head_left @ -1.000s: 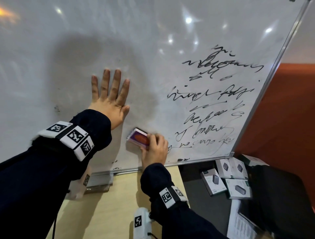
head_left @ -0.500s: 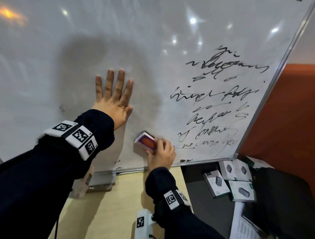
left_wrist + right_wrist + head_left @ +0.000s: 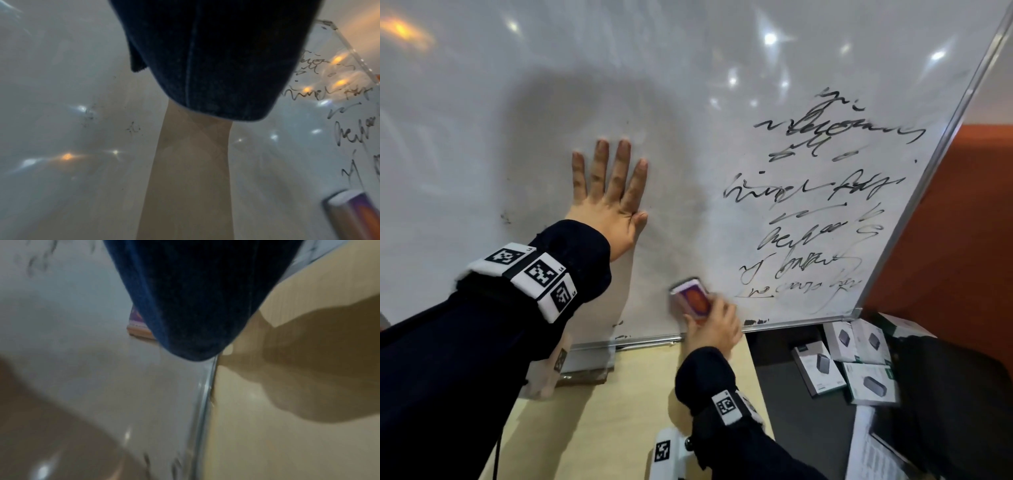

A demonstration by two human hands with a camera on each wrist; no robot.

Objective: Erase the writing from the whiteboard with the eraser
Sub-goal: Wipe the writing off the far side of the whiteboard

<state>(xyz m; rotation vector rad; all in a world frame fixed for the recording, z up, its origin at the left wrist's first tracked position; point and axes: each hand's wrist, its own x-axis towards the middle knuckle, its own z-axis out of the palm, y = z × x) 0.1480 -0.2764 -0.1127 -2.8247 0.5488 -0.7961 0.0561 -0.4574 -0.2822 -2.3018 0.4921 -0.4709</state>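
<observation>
A large whiteboard (image 3: 688,102) leans in front of me, with several lines of black scrawled writing (image 3: 825,205) on its right part. My left hand (image 3: 609,202) presses flat on the board, fingers straight. Near the bottom edge, my right hand (image 3: 714,325) grips a purple and orange eraser (image 3: 691,298) against the board, just left of the lowest line of writing. The eraser (image 3: 355,211) also shows at the lower right of the left wrist view, and a sliver of the eraser (image 3: 137,324) peeks from behind the sleeve in the right wrist view.
The board's metal frame (image 3: 928,164) runs down the right side. A light wooden table (image 3: 592,411) lies below the board. Several white product boxes (image 3: 849,363) lie on a dark surface at the lower right, with an orange wall (image 3: 962,222) behind.
My right hand has slid the eraser down and a little to the right along the board's bottom part. The left hand stays pressed flat in the same place.
</observation>
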